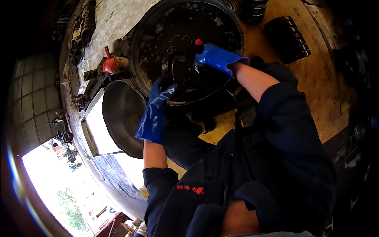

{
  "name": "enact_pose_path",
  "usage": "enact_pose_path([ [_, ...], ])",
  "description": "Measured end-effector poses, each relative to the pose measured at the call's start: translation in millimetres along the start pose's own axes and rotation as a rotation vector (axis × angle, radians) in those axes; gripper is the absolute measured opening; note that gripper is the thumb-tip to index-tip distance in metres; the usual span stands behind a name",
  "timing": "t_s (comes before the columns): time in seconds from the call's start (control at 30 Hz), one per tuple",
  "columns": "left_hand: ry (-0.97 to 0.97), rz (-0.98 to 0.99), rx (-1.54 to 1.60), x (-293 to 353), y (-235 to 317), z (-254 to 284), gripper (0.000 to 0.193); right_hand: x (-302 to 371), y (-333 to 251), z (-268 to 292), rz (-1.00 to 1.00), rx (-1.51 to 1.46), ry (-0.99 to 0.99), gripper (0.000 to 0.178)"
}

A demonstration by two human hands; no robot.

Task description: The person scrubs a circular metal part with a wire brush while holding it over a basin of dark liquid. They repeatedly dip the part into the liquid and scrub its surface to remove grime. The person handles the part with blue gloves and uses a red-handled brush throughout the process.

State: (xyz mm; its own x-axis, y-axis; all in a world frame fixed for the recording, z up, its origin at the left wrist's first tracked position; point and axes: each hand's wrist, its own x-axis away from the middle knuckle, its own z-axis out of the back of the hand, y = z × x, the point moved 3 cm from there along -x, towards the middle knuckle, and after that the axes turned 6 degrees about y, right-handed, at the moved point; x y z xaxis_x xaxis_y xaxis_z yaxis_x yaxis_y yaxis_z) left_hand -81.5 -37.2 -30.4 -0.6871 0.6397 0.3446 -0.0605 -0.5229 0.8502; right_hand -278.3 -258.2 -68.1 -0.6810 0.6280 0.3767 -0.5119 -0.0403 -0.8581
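Observation:
A wide round black basin [238, 29] of dark, wet, shiny liquid lies before me. My left hand [158, 96], in a long blue rubber glove, is at its near left part, fingers closed at the lower end of a dark ring-shaped part [169, 68]. That part stands on edge and its lower end is hard to make out against the liquid. Over the right half of the basin is my right hand [215, 57], also gloved in blue. Its fingers are closed round a tool with a red rounded end [198, 41]; the rest of the tool is mostly hidden.
A second dark round pan [120, 118] leans at the left below the basin. Beside the basin's left rim is a red funnel-shaped thing [109, 64]. Ribbed stacks of dark rings [288, 38] rest on the brown surface at the right, and more [252, 10] are at the top.

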Motion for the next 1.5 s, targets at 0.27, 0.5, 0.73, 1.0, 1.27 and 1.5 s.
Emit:
enact_pose_path([
  [0.27,-0.285,0.035,0.303,3,-26,-37,0.038,31,-105,-10,0.16,-0.033,-0.056,0.03],
  [0.5,-0.175,-0.004,0.499,-5,-32,-47,0.026,6,-158,-60,0.264,0.363,-0.027,0.029],
  [0.73,-0.167,-0.047,0.306,1,-24,-46,0.028,-73,-143,-16,0.14,0.454,0.116,0.036],
  [1.0,-0.127,0.027,0.241,11,-18,-37,0.035,-103,-63,-34,-0.18,0.234,0.269,0.042],
  [1.27,-0.142,0.019,0.447,11,-14,-31,0.039,-46,-60,-26,-0.064,0.15,0.122,0.037],
  [1.5,-0.126,0.029,0.48,1,-9,-16,0.033,8,-65,-21,0.071,-0.631,0.19,0.037],
])
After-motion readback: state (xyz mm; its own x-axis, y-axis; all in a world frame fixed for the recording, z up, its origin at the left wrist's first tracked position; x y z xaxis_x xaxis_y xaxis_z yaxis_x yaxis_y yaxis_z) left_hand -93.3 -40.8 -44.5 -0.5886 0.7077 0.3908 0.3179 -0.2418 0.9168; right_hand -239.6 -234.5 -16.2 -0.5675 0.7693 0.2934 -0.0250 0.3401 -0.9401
